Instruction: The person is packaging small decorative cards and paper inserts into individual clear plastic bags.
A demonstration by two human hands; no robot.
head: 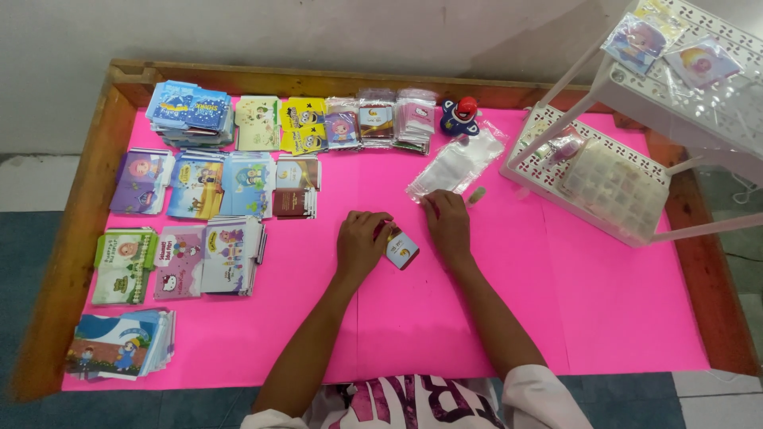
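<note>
light: bright, even, from above | shadows: soft, short under the rack (636, 159) and arms | glare: mild sheen on plastic sleeves (457, 163) | focus: sharp centre, small prints soft | distortion: slight wide-angle bend at worktop (620, 318) edges

Your hands (405, 234) met at a small card (402, 249) mid-surface (620, 318); card stacks (199, 191) lay to your left, plastic sleeves (457, 164) just behind, a rack (628, 171) to your right.

Single head view, looking steeply down from above onto pink table (477, 318), moderately close; hands centred.
</note>
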